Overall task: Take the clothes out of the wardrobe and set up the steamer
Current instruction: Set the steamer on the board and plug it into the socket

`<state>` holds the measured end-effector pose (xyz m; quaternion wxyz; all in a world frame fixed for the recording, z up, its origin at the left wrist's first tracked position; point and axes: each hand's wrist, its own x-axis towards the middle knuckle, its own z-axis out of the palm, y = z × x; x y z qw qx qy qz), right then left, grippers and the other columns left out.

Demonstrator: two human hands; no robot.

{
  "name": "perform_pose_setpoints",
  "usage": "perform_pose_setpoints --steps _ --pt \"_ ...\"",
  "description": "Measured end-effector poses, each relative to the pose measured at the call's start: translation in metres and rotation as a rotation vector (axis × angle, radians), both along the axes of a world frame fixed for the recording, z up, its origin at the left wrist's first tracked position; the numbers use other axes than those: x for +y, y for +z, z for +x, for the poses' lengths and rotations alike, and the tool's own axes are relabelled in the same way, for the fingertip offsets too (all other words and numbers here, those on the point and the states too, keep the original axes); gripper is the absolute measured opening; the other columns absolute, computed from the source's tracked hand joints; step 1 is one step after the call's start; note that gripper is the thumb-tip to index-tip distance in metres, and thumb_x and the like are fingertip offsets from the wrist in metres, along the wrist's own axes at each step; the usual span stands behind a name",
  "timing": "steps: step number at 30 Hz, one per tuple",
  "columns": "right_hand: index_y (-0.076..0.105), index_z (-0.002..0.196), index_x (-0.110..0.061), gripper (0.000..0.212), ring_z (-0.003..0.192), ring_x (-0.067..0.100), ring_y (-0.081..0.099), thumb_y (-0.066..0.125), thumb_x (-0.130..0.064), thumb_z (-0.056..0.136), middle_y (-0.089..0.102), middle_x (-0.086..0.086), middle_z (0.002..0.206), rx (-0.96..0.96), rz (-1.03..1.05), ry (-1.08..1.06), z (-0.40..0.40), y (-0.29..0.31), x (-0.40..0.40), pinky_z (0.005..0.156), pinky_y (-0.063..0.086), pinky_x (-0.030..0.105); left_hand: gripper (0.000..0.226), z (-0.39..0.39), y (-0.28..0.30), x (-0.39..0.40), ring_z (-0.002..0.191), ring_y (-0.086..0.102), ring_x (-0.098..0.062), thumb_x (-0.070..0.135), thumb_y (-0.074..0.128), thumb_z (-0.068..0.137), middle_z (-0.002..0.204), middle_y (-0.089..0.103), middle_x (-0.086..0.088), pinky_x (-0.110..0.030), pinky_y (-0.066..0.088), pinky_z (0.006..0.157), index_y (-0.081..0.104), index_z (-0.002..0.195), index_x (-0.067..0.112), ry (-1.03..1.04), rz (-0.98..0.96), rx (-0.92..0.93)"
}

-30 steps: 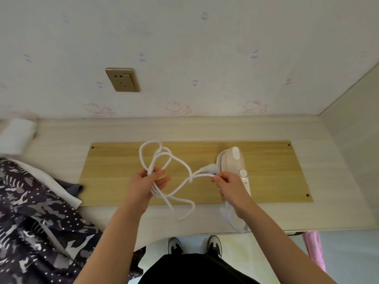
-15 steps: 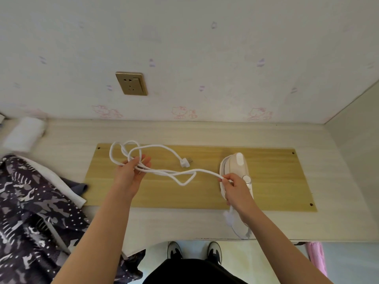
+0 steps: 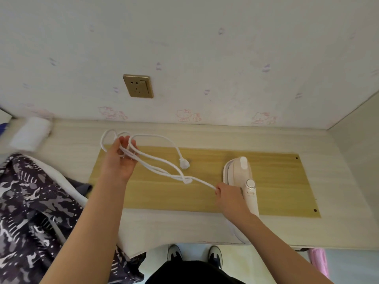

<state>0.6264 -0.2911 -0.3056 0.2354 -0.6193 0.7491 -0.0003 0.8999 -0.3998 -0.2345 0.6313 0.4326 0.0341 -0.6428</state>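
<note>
A white handheld steamer (image 3: 244, 181) lies on a yellow wooden board (image 3: 276, 181) on the pale desk. Its white cord (image 3: 162, 171) runs left from it, with a loose knot near the middle. My left hand (image 3: 120, 160) is raised over the board's left end and holds several loops of the cord. The white plug (image 3: 184, 163) dangles from those loops above the board. My right hand (image 3: 227, 194) pinches the cord close beside the steamer. A brass wall socket (image 3: 138, 86) sits on the wall above the desk.
Dark patterned clothes (image 3: 30, 212) lie heaped at the desk's left. A white roll (image 3: 30, 134) rests at the back left corner. A side panel (image 3: 356, 160) closes the desk's right end. My shoes (image 3: 194, 253) show below the desk's front edge.
My left hand has drawn the cord loops up and to the left, stretching the cord out from the steamer. The plug has come free and hangs. My right hand stayed beside the steamer.
</note>
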Motion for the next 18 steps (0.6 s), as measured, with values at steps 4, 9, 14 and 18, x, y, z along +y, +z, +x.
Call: perform_pose_setpoints --steps 4,9,14,18 --pt "0.062 0.104 -0.015 0.021 0.07 0.016 0.051 0.041 -0.018 0.1 0.055 -0.003 0.08 0.048 0.161 0.039 0.005 0.002 -0.01 0.052 0.035 0.025 0.012 -0.004 0.014 -0.003 0.07 0.072 -0.021 0.01 0.056 0.095 0.079 0.068 -0.008 -0.037 0.059 0.077 0.06 0.094 -0.002 0.019 -0.099 -0.21" --pt "0.059 0.081 -0.012 0.025 0.081 0.024 0.053 0.04 -0.015 0.097 0.053 0.002 0.074 -0.227 0.24 0.085 0.024 0.038 -0.036 0.061 0.039 0.029 0.01 -0.029 0.016 0.005 0.075 0.073 -0.023 0.006 0.053 0.095 0.077 0.069 -0.009 -0.033 0.059 0.072 0.059 0.092 -0.001 -0.149 -0.163 -0.254" --pt "0.069 0.103 -0.004 0.035 0.096 0.022 0.065 0.044 -0.029 0.098 0.071 0.009 0.101 -0.845 0.095 -0.296 0.045 0.073 -0.071 0.087 0.05 0.033 0.01 -0.04 0.01 0.013 0.087 0.071 -0.03 0.006 0.053 0.095 0.089 0.068 -0.014 -0.035 0.059 0.077 0.06 0.094 -0.001 -0.223 -0.194 -0.205" --pt "0.047 0.126 0.005 0.057 0.1 0.033 0.064 0.041 -0.044 0.099 0.065 0.023 0.115 -1.463 0.464 -0.753 0.058 0.074 -0.104 0.085 0.052 0.041 0.014 -0.043 0.015 0.02 0.095 0.069 -0.035 0.005 0.053 0.094 0.098 0.069 -0.017 -0.037 0.058 0.081 0.061 0.1 -0.004 -0.314 -0.215 -0.227"
